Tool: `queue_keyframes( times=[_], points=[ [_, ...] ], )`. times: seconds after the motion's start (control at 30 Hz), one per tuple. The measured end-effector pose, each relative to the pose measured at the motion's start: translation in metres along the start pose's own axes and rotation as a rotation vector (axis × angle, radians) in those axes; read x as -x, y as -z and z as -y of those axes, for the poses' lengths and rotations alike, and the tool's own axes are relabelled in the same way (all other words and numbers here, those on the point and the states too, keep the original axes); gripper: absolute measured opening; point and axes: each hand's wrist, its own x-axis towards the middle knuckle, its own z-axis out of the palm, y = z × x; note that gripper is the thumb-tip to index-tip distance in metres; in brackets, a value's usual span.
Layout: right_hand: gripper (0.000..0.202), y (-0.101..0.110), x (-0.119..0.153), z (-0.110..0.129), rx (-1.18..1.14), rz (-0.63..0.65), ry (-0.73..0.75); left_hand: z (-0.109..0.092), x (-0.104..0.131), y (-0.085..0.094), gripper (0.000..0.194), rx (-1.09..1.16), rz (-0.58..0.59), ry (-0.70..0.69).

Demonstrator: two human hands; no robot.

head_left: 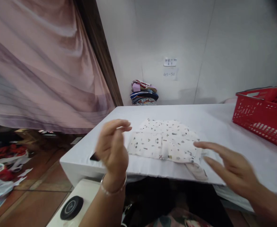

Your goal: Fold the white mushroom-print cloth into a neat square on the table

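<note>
A white cloth garment (164, 140) with small scattered prints lies partly folded on the white-covered table (214, 119). One narrow end of it hangs toward the front edge at the lower right. My left hand (113, 145), with a bracelet at the wrist, is raised just left of the cloth, fingers curved and apart from the thumb, holding nothing. To the right of the garment, my right hand (228, 164) hovers with thumb and fingers spread, slightly blurred, and holds nothing. Part of a dark flat object (94, 157) shows beside my left hand.
A red basket (261, 115) stands at the table's right. Folded clothes (144, 93) are stacked by the back wall, left of paper labels (170, 62). A pink curtain (58, 63) hangs at the left. Below is a white surface with a round black object (71, 208).
</note>
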Motion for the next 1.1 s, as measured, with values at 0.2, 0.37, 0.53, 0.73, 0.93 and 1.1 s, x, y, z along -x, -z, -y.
queue_keyframes(
  times=[0.2, 0.37, 0.53, 0.73, 0.93, 1.1],
  points=[
    [0.045, -0.056, 0.039, -0.058, 0.207, 0.158, -0.121, 0.137, 0.065, 0.025, 0.019, -0.592, 0.579, 0.269],
    [0.056, -0.073, 0.051, -0.077, 0.207, 0.298, -0.252, 0.191, 0.086, 0.022, 0.038, -0.823, 0.886, 0.208],
    [0.053, -0.082, 0.042, -0.070, 0.184, 0.456, -0.266, 0.190, 0.092, -0.006, 0.039, -0.796, 1.184, 0.208],
    [0.040, -0.040, 0.022, -0.082, 0.306, 0.078, -0.159, 0.178, 0.109, 0.007, 0.056, -0.710, 1.273, 0.179],
    [0.035, -0.001, -0.002, -0.066, 0.209, 0.010, 0.143, 0.159, 0.114, 0.037, 0.072, -0.606, 1.367, 0.019],
    [0.035, -0.020, 0.029, -0.062, 0.004, 0.503, -0.055, 0.153, 0.125, 0.054, 0.037, -0.689, 1.323, -0.017]
  ],
)
